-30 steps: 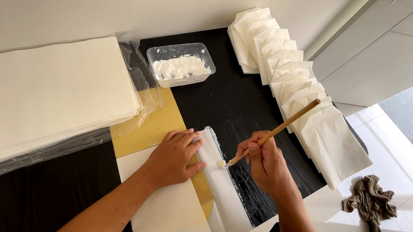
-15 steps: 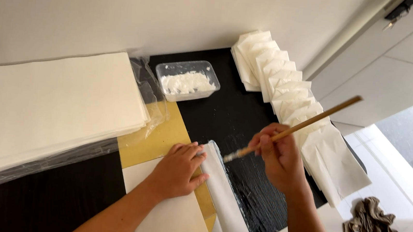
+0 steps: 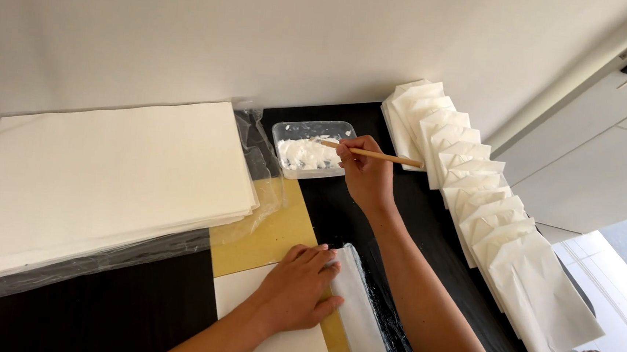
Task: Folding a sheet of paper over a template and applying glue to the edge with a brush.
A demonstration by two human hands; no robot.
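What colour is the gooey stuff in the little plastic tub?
White. The paste in the clear plastic tub shows best in the head view.

One brush (image 3: pixel 374 155), one paste tub (image 3: pixel 308 148), two hands (both working)

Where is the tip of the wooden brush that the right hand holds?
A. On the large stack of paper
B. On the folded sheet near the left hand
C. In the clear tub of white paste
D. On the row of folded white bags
C: the right hand holds the brush with its tip in the clear tub of white paste.
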